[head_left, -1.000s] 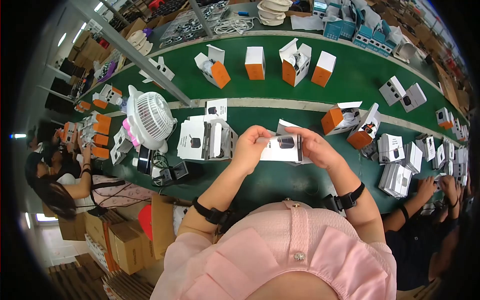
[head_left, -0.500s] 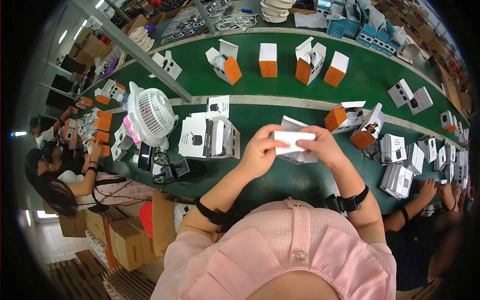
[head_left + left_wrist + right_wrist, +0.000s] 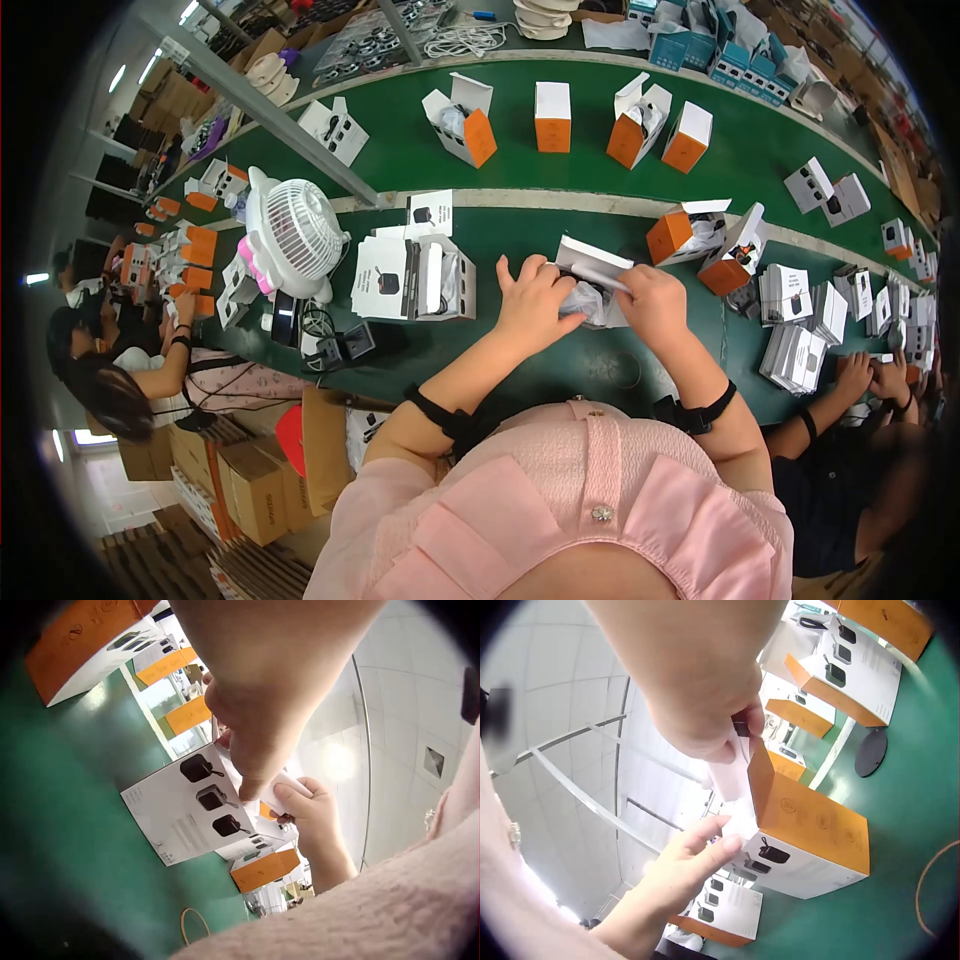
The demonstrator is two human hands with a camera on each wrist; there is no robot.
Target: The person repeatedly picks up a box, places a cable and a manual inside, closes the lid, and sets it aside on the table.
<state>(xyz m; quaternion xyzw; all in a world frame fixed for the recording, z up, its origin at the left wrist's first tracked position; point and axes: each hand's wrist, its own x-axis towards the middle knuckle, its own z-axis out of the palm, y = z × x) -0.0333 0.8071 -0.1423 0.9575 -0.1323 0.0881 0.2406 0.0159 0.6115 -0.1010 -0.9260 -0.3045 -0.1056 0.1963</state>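
Note:
An upright box, white (image 3: 176, 806) with pictures of dark devices and orange (image 3: 817, 825) on another side, stands in front of the person with its top flap up. Clear plastic wrapping (image 3: 583, 301) shows in its opening. My left hand (image 3: 532, 308) is at the opening's left side, fingers spread and thumb at the wrapping (image 3: 739, 819). My right hand (image 3: 657, 303) pinches a flat white packet (image 3: 600, 268) over the opening, tilted; its dark edge shows in the right wrist view. How far the packet reaches inside is hidden.
Left of the hands stand a stack of printed cards (image 3: 380, 280), another opened box (image 3: 460, 285) and a white fan (image 3: 297, 235). Orange-and-white boxes (image 3: 671, 240) and card piles (image 3: 795, 358) are at right. More boxes stand on the far green strip (image 3: 390, 115).
The white packet, held in both hands before, is now in my right hand alone, lower and tilted at the box. My left hand has let go and spread its fingers beside the opening.

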